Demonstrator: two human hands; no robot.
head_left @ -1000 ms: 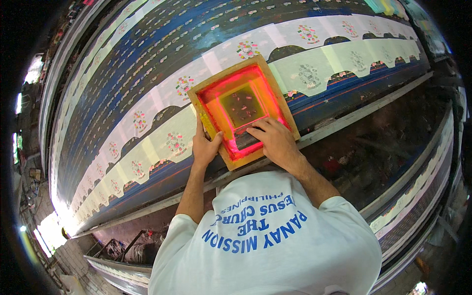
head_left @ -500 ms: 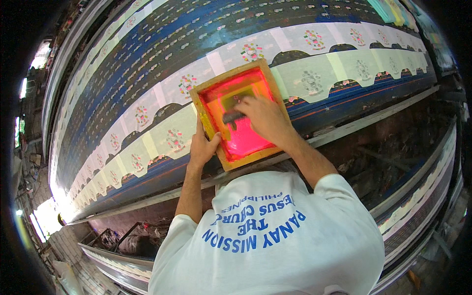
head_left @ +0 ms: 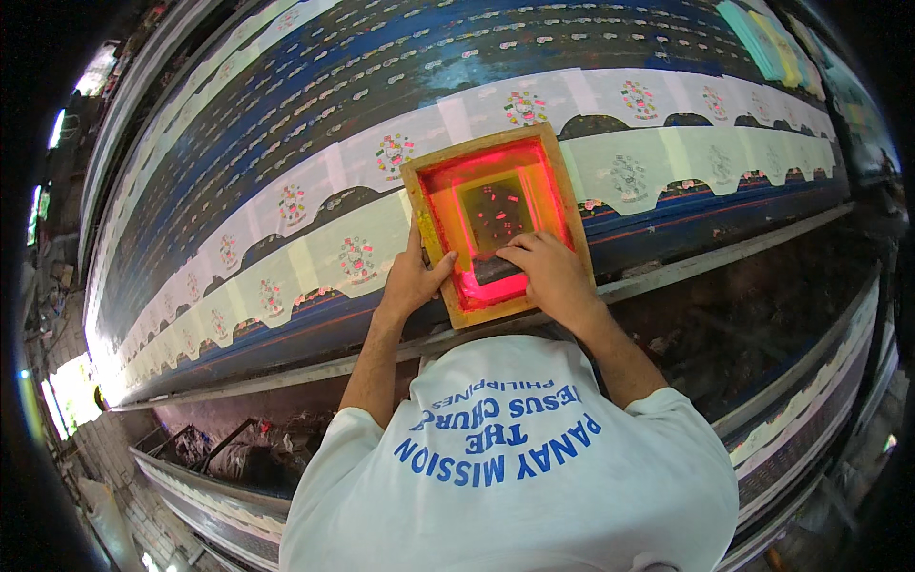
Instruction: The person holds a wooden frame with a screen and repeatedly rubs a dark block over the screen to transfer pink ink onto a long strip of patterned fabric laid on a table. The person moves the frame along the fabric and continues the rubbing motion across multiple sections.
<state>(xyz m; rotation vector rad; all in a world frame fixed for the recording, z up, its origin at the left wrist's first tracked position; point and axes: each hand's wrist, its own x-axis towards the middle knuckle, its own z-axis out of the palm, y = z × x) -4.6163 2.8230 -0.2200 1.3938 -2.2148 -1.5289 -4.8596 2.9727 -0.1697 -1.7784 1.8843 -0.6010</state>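
A wooden-framed printing screen (head_left: 579,229) lies tilted across a pale strip of printed cloth pieces (head_left: 286,297). My left hand (head_left: 412,284) grips the screen's left side, thumb over the rim and fingers along the outer edge. Inside the frame, my right hand (head_left: 555,278) holds a dark squeegee (head_left: 495,268) near the close end. Bright pink ink (head_left: 491,290) pools below the squeegee and stains the inner walls. Beyond the blade, a darker rectangle of mesh (head_left: 496,212) shows small pink marks. The underside of the screen and the cloth beneath it are hidden.
The long dark blue table (head_left: 448,76) carries rows of white cloth (head_left: 329,172) with colourful small prints. A wooden rail (head_left: 724,250) runs along its near edge. Folded teal and yellow cloths (head_left: 767,43) lie at the far right. Below left stands another rack (head_left: 219,491).
My right hand has drawn the squeegee toward me, from mid-screen to the near end, uncovering the mesh pattern. My left hand still holds the frame. The whole view has shifted slightly.
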